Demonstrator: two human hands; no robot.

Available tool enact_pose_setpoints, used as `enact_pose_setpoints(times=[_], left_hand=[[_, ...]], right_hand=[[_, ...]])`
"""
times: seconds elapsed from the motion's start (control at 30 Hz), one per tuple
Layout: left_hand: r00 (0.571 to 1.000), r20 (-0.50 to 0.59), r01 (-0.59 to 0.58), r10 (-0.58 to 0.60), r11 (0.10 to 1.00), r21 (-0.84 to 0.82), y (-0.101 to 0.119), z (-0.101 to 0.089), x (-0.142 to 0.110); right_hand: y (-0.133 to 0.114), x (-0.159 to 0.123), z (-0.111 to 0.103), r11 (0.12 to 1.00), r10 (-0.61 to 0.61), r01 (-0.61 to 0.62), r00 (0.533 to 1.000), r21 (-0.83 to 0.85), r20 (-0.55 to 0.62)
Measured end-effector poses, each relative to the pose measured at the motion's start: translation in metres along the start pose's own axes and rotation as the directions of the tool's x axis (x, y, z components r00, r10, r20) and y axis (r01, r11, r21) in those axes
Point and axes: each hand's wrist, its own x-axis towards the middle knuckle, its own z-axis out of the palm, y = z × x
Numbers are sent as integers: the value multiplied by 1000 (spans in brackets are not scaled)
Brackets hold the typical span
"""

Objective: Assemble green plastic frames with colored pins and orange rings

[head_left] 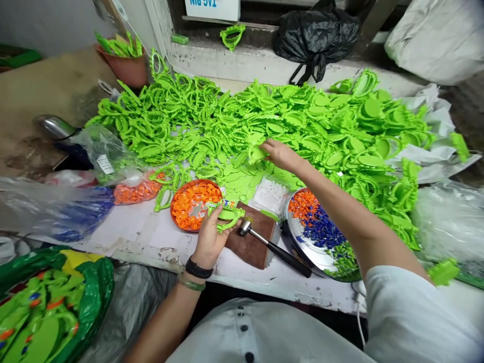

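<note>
One hammer (278, 250): across mat (247, 252)
Left hand (210, 236): grip holding green frame (227, 214)
Right hand (280, 154): grip on green piece (256, 150), by pile (264, 112)

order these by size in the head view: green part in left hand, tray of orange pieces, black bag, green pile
1. Green pile
2. Black bag
3. Tray of orange pieces
4. Green part in left hand

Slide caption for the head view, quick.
Left hand holds a green frame, right hand a green piece by the green heap; hammer lies across brown pad.
</note>
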Motion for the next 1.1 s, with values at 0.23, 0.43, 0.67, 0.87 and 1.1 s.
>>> enact_pose_setpoints(times=[0.23, 0.43, 0.67, 0.87, 1.1], left_hand=[[998, 34, 57, -57, 998, -3, 1, -1, -17], [994, 109, 14, 2, 989, -149, 14, -18, -27], [978, 197, -35, 74, 981, -193, 10, -28, -27], [969, 247, 30, 18, 981, -192, -8, -14, -30], [966, 258, 72, -28, 984, -161, -18, -8, -38]], right_hand=[[-83, 16, 8, 998, 19, -26, 990, 49, 137], [-130, 14, 20, 905, 383, -414, 893, 100, 234], [-177, -41, -36, 843, 180, -120, 981, 524, -65], [-216, -95, -61, 813, 69, -20, 996, 582, -63], [-216, -108, -55, 825, 84, -39, 995, 563, -54]])
